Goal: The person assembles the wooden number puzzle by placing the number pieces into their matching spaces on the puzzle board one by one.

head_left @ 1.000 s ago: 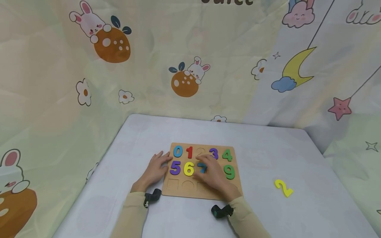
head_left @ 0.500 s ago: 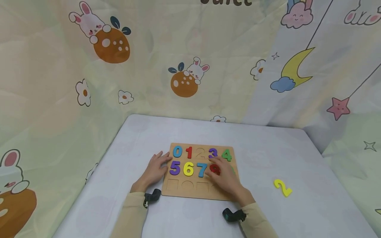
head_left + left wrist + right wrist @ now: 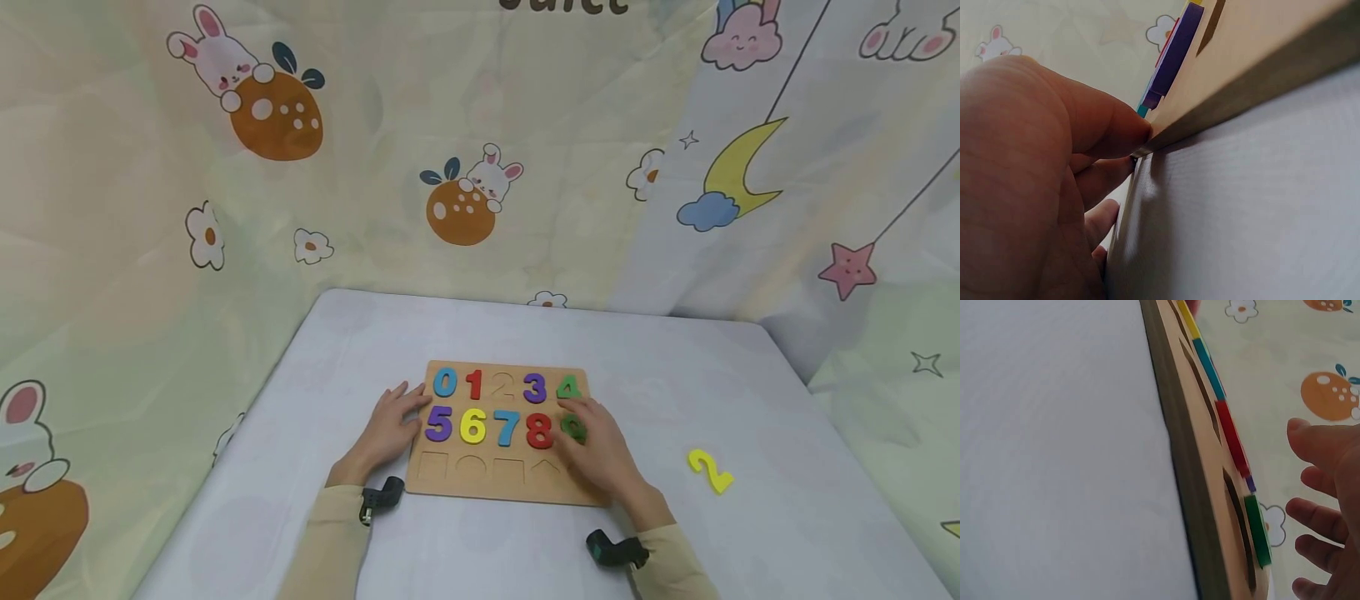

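Note:
A wooden number board (image 3: 472, 485) lies on the table with coloured numerals in two rows and a row of outlined shapes below. My left hand (image 3: 384, 432) rests at its left side; in the left wrist view the thumb (image 3: 1116, 128) touches the board's edge beside the purple 5 (image 3: 1175, 53). Over the board's right side, my right hand (image 3: 606, 450) is held with fingers spread around the green 9 (image 3: 573, 427). The right wrist view shows the fingers apart from the green 9 (image 3: 1258, 531), with nothing between them. The red 8 (image 3: 539, 431) is just left of that hand.
A yellow number 2 (image 3: 709, 472) lies on the white table (image 3: 780, 517), right of the board. The 2 outline (image 3: 502, 384) in the top row shows bare wood. Behind the table hangs a printed cloth (image 3: 360, 167). Each wrist wears a small black camera (image 3: 617, 550).
My right hand has moved rightward across the lower row, from over the 7 past the 8 to the 9, uncovering the 7 and 8. The left hand stays at the board's edge.

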A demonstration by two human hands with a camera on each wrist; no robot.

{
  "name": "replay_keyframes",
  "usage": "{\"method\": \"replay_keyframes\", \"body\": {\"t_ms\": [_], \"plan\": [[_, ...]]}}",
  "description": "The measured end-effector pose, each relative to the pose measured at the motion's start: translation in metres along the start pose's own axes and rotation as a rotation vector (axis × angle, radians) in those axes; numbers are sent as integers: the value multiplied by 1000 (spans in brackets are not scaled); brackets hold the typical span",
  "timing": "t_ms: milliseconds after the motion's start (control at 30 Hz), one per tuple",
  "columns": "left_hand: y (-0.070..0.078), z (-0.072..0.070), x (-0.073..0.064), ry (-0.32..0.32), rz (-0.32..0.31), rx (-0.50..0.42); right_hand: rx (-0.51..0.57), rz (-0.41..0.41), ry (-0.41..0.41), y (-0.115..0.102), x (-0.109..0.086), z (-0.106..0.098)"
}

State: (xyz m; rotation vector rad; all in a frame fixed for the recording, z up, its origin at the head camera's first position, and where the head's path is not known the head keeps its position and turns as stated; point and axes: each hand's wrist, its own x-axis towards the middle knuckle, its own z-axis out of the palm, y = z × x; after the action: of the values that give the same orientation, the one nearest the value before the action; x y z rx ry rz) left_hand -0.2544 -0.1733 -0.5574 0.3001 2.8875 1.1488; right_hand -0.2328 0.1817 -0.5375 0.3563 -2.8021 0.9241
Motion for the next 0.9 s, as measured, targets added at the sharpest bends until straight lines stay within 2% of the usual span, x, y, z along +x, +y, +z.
{"method": "replay_keyframes", "body": {"t_ms": [167,500,667,900], "plan": [[-1,1,0,2,-8,12,5,-2,32,9,-3,-7],[1,-1,0,-3,-9,1,19,78,63,33,-12,-18],[-1,-1,2,-6,-2,2,28,93,69,38,-14,-24],[-2,0,2,-15,-9,19,10,101,108,59,-17,-33]]}}
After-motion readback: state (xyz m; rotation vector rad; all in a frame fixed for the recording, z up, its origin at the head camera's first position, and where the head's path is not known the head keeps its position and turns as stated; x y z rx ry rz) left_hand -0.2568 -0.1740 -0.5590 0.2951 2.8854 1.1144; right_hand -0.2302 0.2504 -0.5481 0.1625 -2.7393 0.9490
